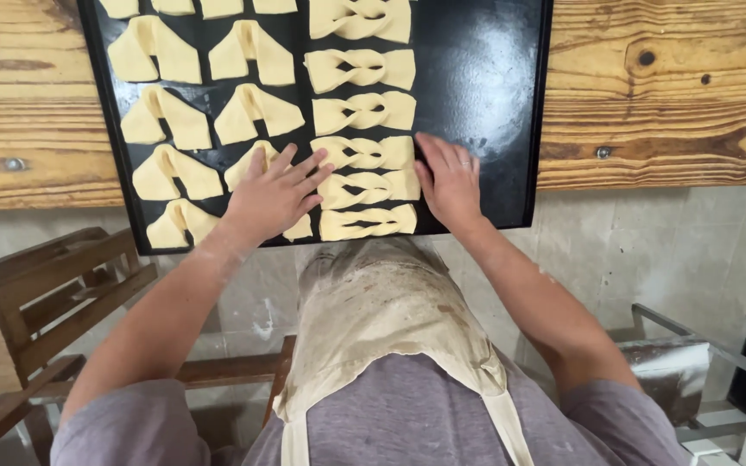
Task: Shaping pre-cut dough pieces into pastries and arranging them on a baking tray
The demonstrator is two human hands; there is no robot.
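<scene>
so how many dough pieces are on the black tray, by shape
twisted dough pieces: 6
folded dough pieces: 10, taking the cut-off bits at the top edge as 2, and counting one mostly hidden under the left hand
total: 16

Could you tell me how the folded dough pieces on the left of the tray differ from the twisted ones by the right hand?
The folded pieces are peaked like tents and closed; the twisted pieces lie flat, with slits open. The left hand covers folded pieces; the right hand flanks twisted ones. All are pale and share the black tray.
</scene>
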